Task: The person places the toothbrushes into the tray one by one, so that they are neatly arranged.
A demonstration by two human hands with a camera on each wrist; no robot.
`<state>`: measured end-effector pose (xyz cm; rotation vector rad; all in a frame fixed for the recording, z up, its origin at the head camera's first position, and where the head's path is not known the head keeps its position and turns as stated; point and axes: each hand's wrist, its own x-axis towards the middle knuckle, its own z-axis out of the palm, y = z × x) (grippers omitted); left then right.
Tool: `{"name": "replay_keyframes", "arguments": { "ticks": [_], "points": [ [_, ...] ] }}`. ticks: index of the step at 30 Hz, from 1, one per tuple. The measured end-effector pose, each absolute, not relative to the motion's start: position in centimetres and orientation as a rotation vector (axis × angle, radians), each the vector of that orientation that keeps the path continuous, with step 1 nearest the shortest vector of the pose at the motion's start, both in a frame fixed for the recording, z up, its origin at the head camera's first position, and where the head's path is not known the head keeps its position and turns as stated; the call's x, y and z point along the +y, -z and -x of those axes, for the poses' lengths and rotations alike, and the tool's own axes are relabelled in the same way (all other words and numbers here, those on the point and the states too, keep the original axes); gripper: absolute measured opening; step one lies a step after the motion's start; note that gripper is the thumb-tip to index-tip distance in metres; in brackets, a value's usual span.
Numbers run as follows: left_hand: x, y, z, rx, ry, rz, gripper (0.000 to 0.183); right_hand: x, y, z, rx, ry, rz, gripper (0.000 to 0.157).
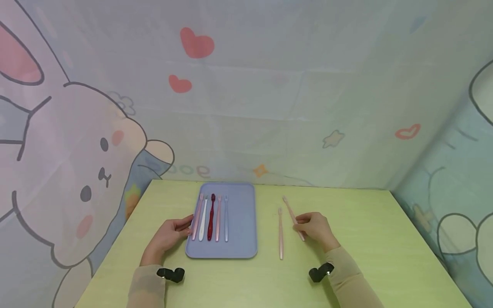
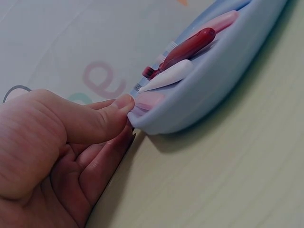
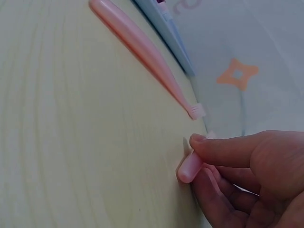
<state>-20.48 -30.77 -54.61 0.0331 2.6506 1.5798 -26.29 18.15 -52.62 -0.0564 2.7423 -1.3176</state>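
Observation:
My left hand [image 1: 169, 234] pinches the left rim of a lavender-blue tray [image 1: 243, 222], thumb on top and fingers below in the left wrist view. Side by side in the tray's left half lie several toothbrushes: a pink one, a white toothbrush [image 1: 203, 220], a dark red toothbrush [image 1: 211, 218], another pink one and a pale blue toothbrush [image 1: 226, 220]. Right of the tray, my right hand [image 1: 316, 229] pinches a pink toothbrush [image 3: 190, 170] between thumb and fingers, its head pointing away from me. Between that hand and the tray, a second pink toothbrush [image 1: 281, 235] lies on the table.
The light yellow-green table [image 1: 389, 248] ends at a cartoon-printed cloth backdrop [image 1: 269, 128] at the back. Similar cloth hangs at the right side. Black wrist cameras [image 1: 171, 274] sit on both sleeves.

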Motion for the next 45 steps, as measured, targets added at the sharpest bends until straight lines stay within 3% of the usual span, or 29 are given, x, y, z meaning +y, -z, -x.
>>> {"name": "replay_keyframes", "arguments": {
  "ticks": [12, 24, 32, 45],
  "points": [
    [-30.7, 54.5, 20.6, 2.63, -1.588, -0.014, 0.051, 17.9, 52.1, 26.5, 2.787, 1.23, 0.073, 0.028],
    [-30.1, 54.4, 21.3, 2.629, -1.604, -0.096, 0.051, 18.6, 52.3, 26.5, 2.629, 1.505, -0.041, 0.04],
    [-30.6, 54.6, 20.7, 2.637, -1.586, -0.026, 0.051, 15.9, 51.7, 26.2, 2.351, 1.874, -0.058, 0.043],
    [-31.3, 54.9, 20.5, 2.642, -1.604, -0.024, 0.05, 11.1, 51.6, 25.4, 2.2, 2.008, 0.078, 0.045]
  ]
}}
